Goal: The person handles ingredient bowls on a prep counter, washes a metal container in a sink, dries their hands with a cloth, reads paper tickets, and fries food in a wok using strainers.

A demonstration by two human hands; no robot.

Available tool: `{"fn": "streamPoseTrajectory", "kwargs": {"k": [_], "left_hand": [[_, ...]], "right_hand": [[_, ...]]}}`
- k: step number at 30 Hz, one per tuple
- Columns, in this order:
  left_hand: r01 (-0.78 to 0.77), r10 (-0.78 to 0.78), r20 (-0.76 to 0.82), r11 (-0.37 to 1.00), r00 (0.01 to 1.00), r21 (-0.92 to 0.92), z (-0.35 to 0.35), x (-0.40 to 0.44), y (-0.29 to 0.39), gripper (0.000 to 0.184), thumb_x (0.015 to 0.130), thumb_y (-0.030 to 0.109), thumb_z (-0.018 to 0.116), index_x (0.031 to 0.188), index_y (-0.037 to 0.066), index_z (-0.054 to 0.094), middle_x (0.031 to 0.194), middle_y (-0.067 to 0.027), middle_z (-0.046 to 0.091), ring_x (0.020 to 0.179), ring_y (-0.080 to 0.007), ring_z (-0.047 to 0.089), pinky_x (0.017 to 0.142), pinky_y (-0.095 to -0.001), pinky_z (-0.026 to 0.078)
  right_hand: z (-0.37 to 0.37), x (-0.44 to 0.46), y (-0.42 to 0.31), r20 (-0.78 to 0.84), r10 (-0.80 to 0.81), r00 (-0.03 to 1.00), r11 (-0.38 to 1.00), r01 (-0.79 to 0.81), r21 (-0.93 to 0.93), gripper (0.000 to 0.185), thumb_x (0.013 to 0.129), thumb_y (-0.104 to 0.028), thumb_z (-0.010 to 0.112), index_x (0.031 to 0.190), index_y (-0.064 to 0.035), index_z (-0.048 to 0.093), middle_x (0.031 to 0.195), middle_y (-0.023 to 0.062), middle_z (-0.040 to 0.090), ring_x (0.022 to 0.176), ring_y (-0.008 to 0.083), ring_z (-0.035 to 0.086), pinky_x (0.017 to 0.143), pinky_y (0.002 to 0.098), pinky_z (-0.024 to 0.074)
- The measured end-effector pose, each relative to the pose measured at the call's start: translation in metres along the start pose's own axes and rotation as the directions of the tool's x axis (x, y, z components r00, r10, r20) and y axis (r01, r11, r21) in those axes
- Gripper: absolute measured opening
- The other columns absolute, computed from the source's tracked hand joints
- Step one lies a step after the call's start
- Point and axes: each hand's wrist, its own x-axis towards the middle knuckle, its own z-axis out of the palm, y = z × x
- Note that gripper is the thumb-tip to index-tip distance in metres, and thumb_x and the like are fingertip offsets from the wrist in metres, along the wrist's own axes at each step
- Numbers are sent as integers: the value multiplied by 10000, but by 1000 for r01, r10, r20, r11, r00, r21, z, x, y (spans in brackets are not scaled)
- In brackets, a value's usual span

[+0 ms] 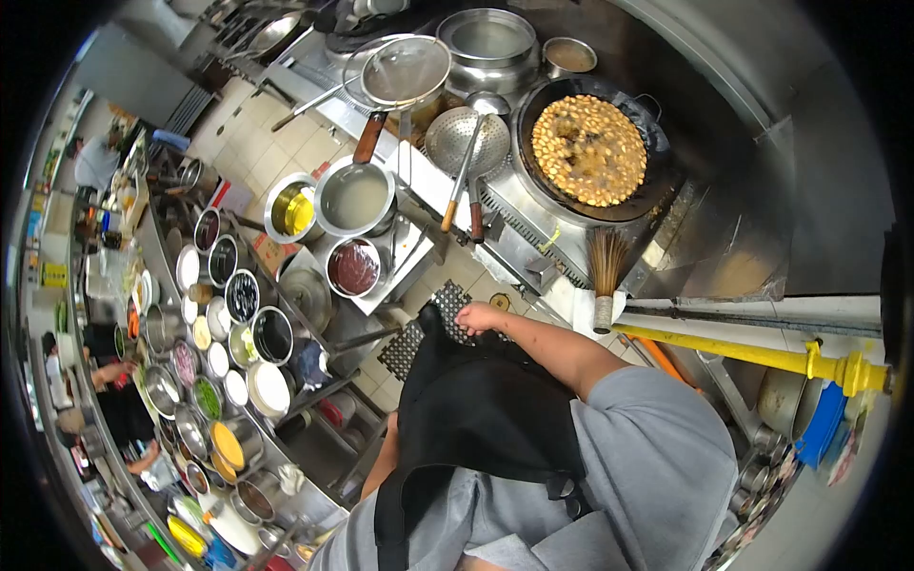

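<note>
A cramped kitchen surrounds the person, its tiled floor (286, 143) showing between a crowded steel counter on the left and the stove (509, 233) ahead. The black apron (486, 419) spreads below the camera, and the wide wok (655, 147) sits over the stove, filled with golden pieces (552, 147) in what looks like bubbling oil. The main hazard, as I judge it, is that oil: water or a careless stir could make it spit, and pieces left too long over the heat could turn dark unevenly. The bamboo brush (606, 266) lies with its bristles close beside the wok station, so strong heat might scorch them. The perforated skimmer (457, 143) and the ladle across it point their handles out at the stove's edge, where a passing sleeve could knock them down.

The apron lies just beside the right hand (479, 319), whose fingers are curled in at its upper edge; whether they grip the cloth or only rest near it, I cannot tell. The wok is well apart, beyond their reach as posed. The left forearm (383, 459) shows, but its hand and fingers are hidden behind the apron.
</note>
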Motion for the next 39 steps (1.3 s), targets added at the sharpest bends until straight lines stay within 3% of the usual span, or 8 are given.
{"fn": "streamPoseTrajectory", "kwargs": {"k": [5, 11, 14, 16, 20, 29, 35, 39], "left_hand": [[-294, 249, 190, 918, 950, 267, -62, 64, 40, 398, 933, 321, 564, 1174, 26, 681, 1063, -118, 711, 960, -217, 657, 871, -340, 484], [-109, 97, 154, 992, 983, 70, -138, 116, 177, 390, 928, 285, 599, 1189, 3, 664, 1075, -122, 710, 952, -218, 659, 847, -333, 490], [-70, 72, 226, 997, 971, -16, -164, 116, 256, 360, 927, 248, 614, 1169, -15, 663, 1051, -116, 711, 929, -201, 654, 796, -312, 491], [-100, 86, 266, 994, 960, 40, -174, 142, 276, 342, 931, 240, 611, 1152, -14, 668, 1029, -109, 710, 899, -183, 647, 770, -301, 486], [-204, 129, 361, 962, 924, 180, -199, 168, 306, 314, 934, 248, 602, 1127, 10, 667, 930, -89, 690, 759, -168, 655, 640, -307, 522], [-135, 96, 274, 983, 957, 126, -233, 157, 324, 251, 932, 227, 584, 1080, 33, 641, 846, -52, 638, 651, -153, 641, 558, -304, 539], [-27, -25, 287, 984, 957, 176, -222, 131, 290, 298, 948, 209, 545, 1153, 7, 624, 860, -58, 622, 637, -171, 606, 562, -270, 509], [-381, 210, 433, 852, 877, 359, -220, 150, 242, 312, 938, 146, 533, 1192, -19, 610, 1007, -99, 668, 678, -192, 634, 570, -291, 520]], "right_hand": [[-32, 12, 107, -247, 9, 969, 619, -200, -760, 315, 841, -226, 497, 938, -64, 749, 932, 178, 719, 840, 335, 702, 756, 445, 560], [-57, -43, 177, -590, 480, 649, 815, -579, 24, 320, 849, -125, 477, 1027, 34, 690, 1031, 228, 699, 965, 311, 698, 811, 433, 559], [-53, -49, 165, -508, 660, 553, 750, -522, 407, 285, 898, -142, 480, 1079, 7, 642, 934, 202, 691, 844, 331, 701, 744, 451, 572], [-46, -48, 158, -423, 756, 500, 509, -44, 859, 255, 936, -201, 523, 1118, -39, 600, 1016, 179, 635, 887, 353, 659, 735, 474, 565], [-43, -8, 160, -327, 814, 480, 4, 558, 830, 276, 972, -187, 548, 1240, -122, 546, 1307, 135, 490, 1127, 370, 542, 807, 509, 532], [-39, 49, 220, -407, 682, 607, -279, 731, 623, 305, 966, -45, 529, 1253, -146, 555, 1244, 99, 563, 1048, 322, 592, 836, 445, 531], [-47, 26, 207, -383, 773, 507, -82, 678, 731, 250, 954, -71, 579, 1182, -174, 574, 1079, 75, 603, 901, 251, 615, 777, 362, 554], [-52, 17, 208, -349, 780, 519, -88, 643, 761, 254, 943, -7, 559, 1159, -140, 570, 1062, 88, 595, 894, 253, 605, 771, 367, 572]]}}
